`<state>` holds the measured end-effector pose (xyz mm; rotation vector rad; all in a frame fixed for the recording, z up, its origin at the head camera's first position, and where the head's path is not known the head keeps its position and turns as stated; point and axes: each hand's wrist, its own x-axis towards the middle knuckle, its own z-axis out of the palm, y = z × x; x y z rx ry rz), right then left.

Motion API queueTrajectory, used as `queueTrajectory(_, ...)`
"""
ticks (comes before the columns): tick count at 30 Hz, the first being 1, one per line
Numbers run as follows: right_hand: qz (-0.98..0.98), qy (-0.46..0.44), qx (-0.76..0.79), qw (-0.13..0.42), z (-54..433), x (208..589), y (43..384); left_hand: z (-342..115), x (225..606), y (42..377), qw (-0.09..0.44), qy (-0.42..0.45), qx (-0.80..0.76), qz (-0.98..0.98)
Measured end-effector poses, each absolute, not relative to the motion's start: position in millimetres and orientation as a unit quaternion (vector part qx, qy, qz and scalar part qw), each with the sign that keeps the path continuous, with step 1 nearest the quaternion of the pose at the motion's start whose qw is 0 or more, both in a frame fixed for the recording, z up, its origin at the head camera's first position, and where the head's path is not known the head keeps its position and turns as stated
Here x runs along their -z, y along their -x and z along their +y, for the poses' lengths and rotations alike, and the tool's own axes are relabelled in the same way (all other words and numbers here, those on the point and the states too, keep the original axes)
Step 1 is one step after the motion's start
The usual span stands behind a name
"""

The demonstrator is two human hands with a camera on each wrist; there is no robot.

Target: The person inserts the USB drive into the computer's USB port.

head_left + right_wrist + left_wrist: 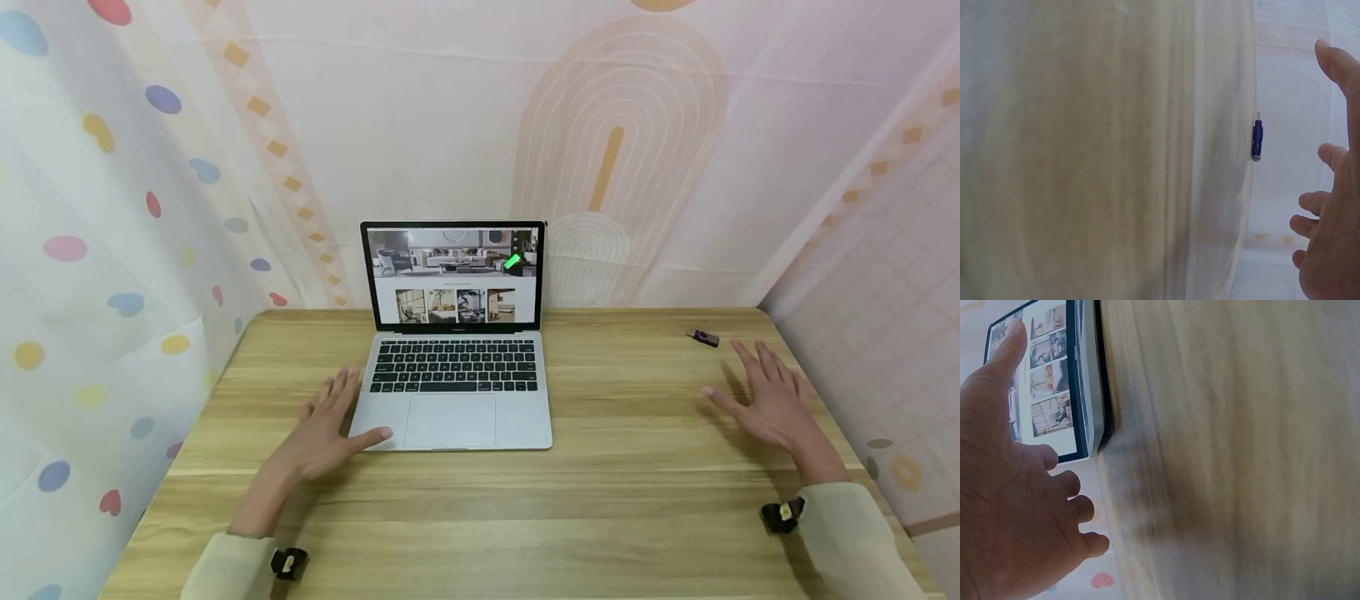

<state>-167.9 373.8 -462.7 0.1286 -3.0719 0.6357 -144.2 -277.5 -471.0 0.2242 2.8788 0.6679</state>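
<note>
An opened silver laptop (pixel 453 421) stands at the middle of the wooden table, its lit screen (pixel 454 282) showing pictures of furnished rooms. My left hand (pixel 318 437) is at the laptop's left front corner, fingers spread and thumb over the palm rest; whether it touches cannot be told. In the left wrist view that hand (pixel 1016 487) holds nothing. A small dark purple USB stick (pixel 704 337) lies at the table's back right. Just in front and to the right of it, my right hand (pixel 768 404) hovers with spread fingers, empty in the right wrist view too.
The wooden table (pixel 480 525) runs back to a patterned curtain (pixel 442 125), with more cloth hanging at both sides. A dark band with a small device (pixel 289 564) is worn at the left wrist, another device (pixel 782 516) at the right.
</note>
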Motion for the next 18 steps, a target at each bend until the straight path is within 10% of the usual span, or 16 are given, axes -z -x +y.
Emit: queueTrajectory(18, -0.974, -0.042, -0.223, -0.019, 371, 466, 185, -268, 477, 151, 0.109, -0.088, -0.198, 0.97)
